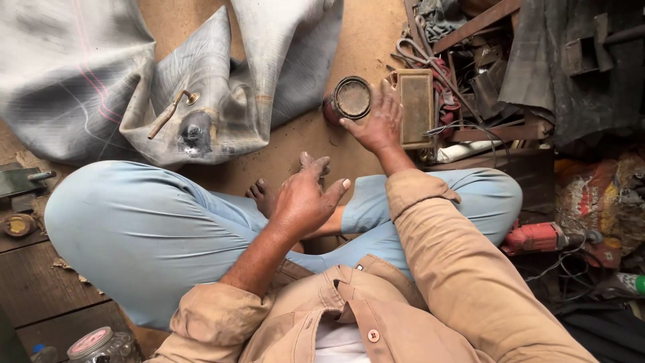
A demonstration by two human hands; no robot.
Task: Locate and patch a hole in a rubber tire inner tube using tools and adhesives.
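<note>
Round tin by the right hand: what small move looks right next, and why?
Probably closing the right hand around the round tin to lift it. The fingers are spread at its rim and over the flat box beside it, not yet gripping, while the left hand hangs open and empty above the lap.

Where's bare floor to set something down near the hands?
Bare floor between the inner tube, the round tin and the crossed legs. Crowded right of the right hand: flat box, wires, scrap. Left hand is empty.
</note>
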